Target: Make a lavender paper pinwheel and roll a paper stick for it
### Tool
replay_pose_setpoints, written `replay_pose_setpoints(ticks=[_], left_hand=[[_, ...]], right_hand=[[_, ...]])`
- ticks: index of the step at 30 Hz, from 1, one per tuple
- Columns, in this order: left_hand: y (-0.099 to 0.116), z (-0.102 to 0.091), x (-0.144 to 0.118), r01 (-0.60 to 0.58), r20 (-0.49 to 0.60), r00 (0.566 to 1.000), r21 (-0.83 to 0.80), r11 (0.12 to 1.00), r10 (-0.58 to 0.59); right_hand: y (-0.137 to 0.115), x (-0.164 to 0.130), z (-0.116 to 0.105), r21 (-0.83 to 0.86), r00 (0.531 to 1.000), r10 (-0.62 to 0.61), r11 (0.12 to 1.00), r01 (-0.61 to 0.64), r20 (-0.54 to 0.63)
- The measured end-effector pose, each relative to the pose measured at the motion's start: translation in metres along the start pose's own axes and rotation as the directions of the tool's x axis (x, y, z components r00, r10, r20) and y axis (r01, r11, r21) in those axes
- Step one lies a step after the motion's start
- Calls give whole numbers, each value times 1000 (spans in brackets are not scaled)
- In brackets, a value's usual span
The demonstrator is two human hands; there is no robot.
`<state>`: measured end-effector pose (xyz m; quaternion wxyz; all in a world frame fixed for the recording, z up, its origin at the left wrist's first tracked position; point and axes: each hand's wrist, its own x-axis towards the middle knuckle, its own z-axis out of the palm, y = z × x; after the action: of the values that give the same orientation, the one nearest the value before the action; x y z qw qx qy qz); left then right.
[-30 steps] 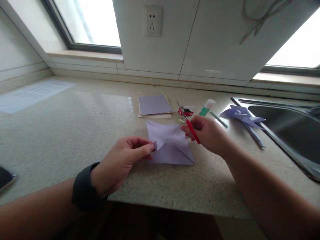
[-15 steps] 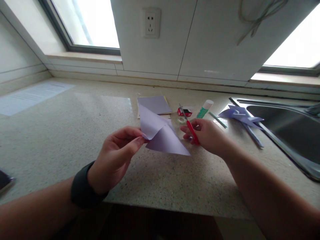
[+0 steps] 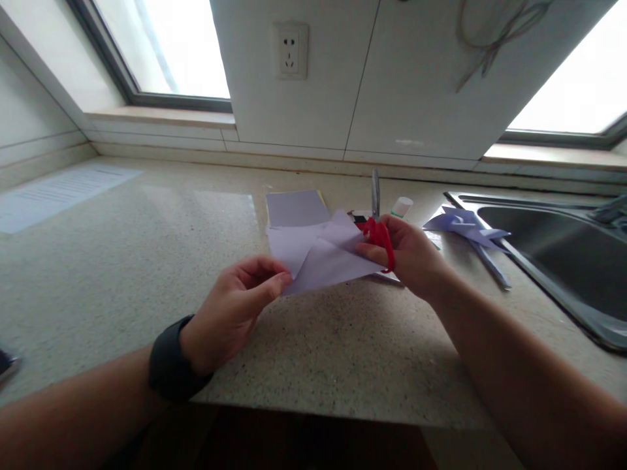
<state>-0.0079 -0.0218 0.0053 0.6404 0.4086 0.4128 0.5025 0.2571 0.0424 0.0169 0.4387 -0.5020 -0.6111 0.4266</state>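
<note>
A creased sheet of lilac paper (image 3: 313,261) hangs over the counter between my hands. My left hand (image 3: 240,300), with a dark band on its wrist, pinches the sheet's left edge between thumb and fingers. Red-handled scissors (image 3: 376,196) are in my right hand (image 3: 409,254), blades together and pointing away toward the wall. The right thumb lies at the paper's right edge; whether it also grips the sheet I cannot tell. Behind the sheet is a stack of lilac paper (image 3: 298,207). Scissors and fingers partly cover a small red-and-black box (image 3: 360,220).
A glue stick's white cap (image 3: 402,206) shows behind my right hand. A lilac paper pinwheel (image 3: 465,225) on a stick lies beside the steel sink (image 3: 553,261). Printed paper (image 3: 68,192) is at the far left, and a dark object (image 3: 7,365) at the left edge.
My right hand has brought the scissors up and left to the paper, and their blades now point more upright. The sheet has tipped flatter, its upper corner lower.
</note>
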Motion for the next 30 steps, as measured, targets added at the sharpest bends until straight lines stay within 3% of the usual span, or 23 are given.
replay_pose_setpoints(ticks=[7,13,22,26,30], left_hand=[[-4,-6,3,134,6,991,92,987,-135],[-5,-7,3,268,98,956,89,959,-277],[-5,-6,4,97,104,986,292,951,-132],[-3,-1,8,151,55,985,172,973,-163],[0,-1,13,196,106,971,148,969,-212]], right_hand=[[14,13,-17,-231,957,-259,931,283,130],[20,19,-25,-283,949,-281,907,312,143],[12,20,-22,-392,916,-337,829,399,218],[10,21,-21,-339,903,-360,840,423,234],[7,22,-20,-310,902,-349,854,417,254]])
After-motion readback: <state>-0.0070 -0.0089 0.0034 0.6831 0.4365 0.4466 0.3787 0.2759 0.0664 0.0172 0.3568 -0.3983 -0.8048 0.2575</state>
